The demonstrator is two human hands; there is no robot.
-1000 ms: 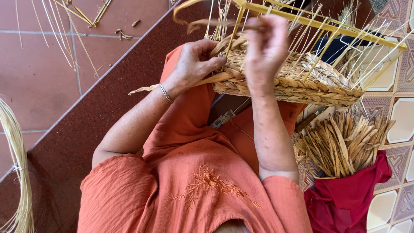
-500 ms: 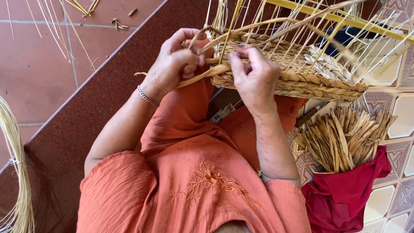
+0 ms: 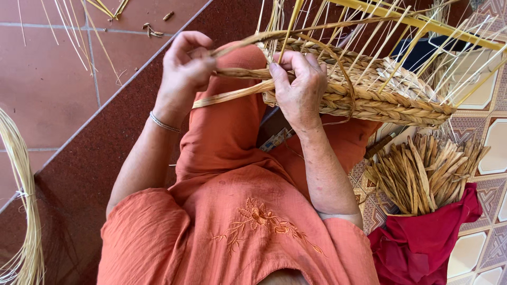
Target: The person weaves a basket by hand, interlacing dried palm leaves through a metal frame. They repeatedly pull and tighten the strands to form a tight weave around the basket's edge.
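at the far left a bundle of pale reeds [image 3: 24, 211] curves out of view, cut off by the edge; loose stalks [image 3: 79, 31] lie on the red tiles above it; the left hand [image 3: 185, 71], a thin bracelet [image 3: 163, 124] at its wrist, is curled shut, fingertips pinching the flat straw strands [image 3: 237, 95] that run across the lap; how many strands it grips is hard to tell; just beside it the right hand [image 3: 301, 89] is closed on the rim of the woven basket [image 3: 380, 100], thumb pressed on top, the fingers hidden behind the weave; the basket rests on the knees over the orange dress [image 3: 237, 211], its upright stakes running out of the top; its far end is lost among them; to the right a bunch of dried leaves [image 3: 422, 174] sits on a red cloth [image 3: 422, 248], partly cut off below; a dark tool handle [image 3: 383, 145] peeks from under the basket, its shape unclear.
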